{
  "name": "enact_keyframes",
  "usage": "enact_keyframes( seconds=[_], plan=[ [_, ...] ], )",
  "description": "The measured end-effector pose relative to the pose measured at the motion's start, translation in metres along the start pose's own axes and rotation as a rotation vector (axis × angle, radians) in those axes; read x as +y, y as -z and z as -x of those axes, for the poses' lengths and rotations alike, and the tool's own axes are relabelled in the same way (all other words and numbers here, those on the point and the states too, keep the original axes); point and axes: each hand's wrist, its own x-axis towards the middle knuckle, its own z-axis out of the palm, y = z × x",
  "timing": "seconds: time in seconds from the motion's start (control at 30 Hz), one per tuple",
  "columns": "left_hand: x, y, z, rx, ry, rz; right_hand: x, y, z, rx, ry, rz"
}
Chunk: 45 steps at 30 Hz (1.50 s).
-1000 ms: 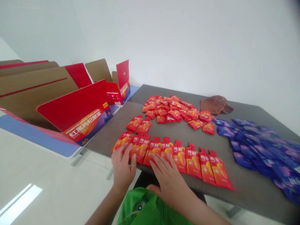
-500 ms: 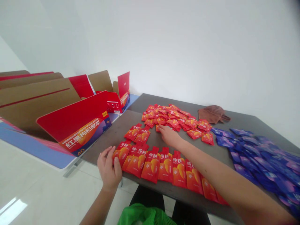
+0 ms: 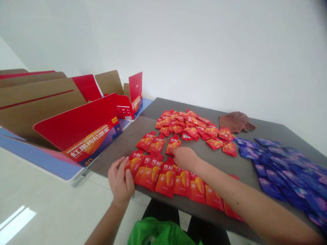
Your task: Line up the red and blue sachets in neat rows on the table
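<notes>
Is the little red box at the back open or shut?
Open. The red carton has its top flaps standing straight up, and the brown card inside them shows, so nothing covers its top.

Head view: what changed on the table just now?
The right hand has come back from the red sachet pile, and a third sachet now lies in the short row. The left hand stays at the long row's end; the blue sachets look unchanged.
</notes>
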Motion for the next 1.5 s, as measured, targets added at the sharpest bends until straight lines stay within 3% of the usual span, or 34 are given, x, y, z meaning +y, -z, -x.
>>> enact_keyframes(
  seconds=[0.2, 0.47, 0.73, 0.93, 1.1, 1.3, 1.5],
  plan=[
    [0.000, 0.000, -0.001, -0.008, 0.008, -0.003, -0.010, 0.002, 0.008, 0.037, 0.004, -0.027],
    [-0.002, 0.000, -0.001, -0.019, 0.001, -0.007, 0.041, 0.004, 0.008, 0.219, -0.213, 0.019],
    [-0.003, -0.001, -0.001, -0.013, 0.002, -0.001, 0.067, -0.022, 0.004, 0.233, -0.189, 0.093],
    [-0.002, 0.000, -0.002, -0.017, 0.008, -0.013, 0.080, -0.022, -0.016, 0.261, -0.225, 0.070],
    [-0.002, 0.000, -0.002, -0.018, 0.010, -0.017, 0.085, -0.014, -0.018, 0.318, -0.274, -0.048],
    [-0.002, 0.000, -0.002, -0.019, 0.014, -0.009, 0.082, -0.007, 0.013, 0.426, -0.518, -0.322],
    [0.000, -0.001, -0.003, -0.017, 0.000, 0.001, 0.079, -0.033, 0.047, 0.273, -0.574, -0.659]
  ],
)
